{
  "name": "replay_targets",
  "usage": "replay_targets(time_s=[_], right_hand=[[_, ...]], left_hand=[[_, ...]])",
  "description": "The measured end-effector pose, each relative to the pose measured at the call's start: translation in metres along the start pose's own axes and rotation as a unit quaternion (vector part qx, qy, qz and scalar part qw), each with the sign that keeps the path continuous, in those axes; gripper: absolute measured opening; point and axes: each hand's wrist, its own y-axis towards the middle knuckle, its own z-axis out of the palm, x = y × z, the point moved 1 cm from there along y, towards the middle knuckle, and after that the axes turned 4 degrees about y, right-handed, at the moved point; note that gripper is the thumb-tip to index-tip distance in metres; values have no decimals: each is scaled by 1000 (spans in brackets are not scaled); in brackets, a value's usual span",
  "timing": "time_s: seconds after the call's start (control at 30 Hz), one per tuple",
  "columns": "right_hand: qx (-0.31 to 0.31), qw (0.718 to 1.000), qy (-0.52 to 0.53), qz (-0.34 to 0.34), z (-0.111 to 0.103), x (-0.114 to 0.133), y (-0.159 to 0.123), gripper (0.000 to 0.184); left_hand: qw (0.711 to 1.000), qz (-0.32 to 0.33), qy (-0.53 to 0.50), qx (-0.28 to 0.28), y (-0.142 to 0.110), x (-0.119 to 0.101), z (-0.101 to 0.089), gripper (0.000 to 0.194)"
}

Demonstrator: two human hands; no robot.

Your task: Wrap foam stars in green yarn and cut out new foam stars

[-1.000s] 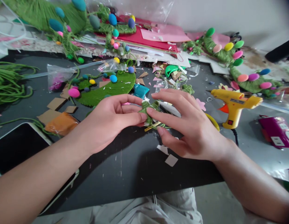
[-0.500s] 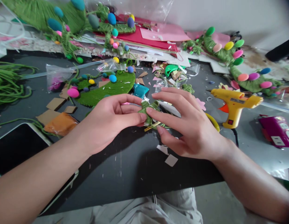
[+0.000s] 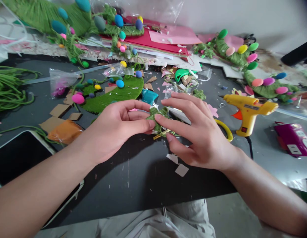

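Near the front middle of the table, my left hand (image 3: pixel 119 124) pinches a small piece wrapped in green yarn (image 3: pixel 157 127) between thumb and fingers. My right hand (image 3: pixel 203 132) is spread beside it, its index fingertip resting on the wrapped piece. The right thumb is apart from the index finger, close to a loose strand and a small gold-coloured bit (image 3: pixel 157 136). Part of the piece is hidden behind my fingers. Behind my left hand lies a green yarn-covered leaf shape (image 3: pixel 111 99) with coloured balls around it.
A yellow glue gun (image 3: pixel 251 107) stands right of my right hand, with a yellow loop handle (image 3: pixel 227 130) nearby. Far right is a purple packet (image 3: pixel 293 138). A dark-screened tablet (image 3: pixel 22 158) lies under my left forearm. Green yarn (image 3: pixel 12 87) is heaped left; cardboard scraps (image 3: pixel 59 110) lie about.
Almost nothing differs. My right hand has shifted very slightly to the left, baring more of the yellow loop handle; the left hand keeps its pinch.
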Motion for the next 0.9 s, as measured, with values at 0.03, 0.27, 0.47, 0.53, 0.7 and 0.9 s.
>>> replay_targets(time_s=[0.03,0.27,0.47,0.53,0.7,0.9], right_hand=[[-1,1000,6,1,0,-1,0,53],[-23,1000,22,-3,3,-7,-3,52],[-13,995,93,41,2,-3,-2,46],[-10,985,152,77,2,-3,-2,45],[-27,954,257,150,3,-4,-1,45],[-37,949,275,151,6,-4,-1,42]], left_hand=[[1000,2,4,0,0,0,0,34],[1000,0,12,0,-1,-2,0,37],[1000,1,17,-3,-1,-1,0,35],[1000,5,22,-2,0,-1,0,35],[999,0,38,-3,0,-1,-1,36],[1000,-2,30,-3,-1,-2,-1,38]])
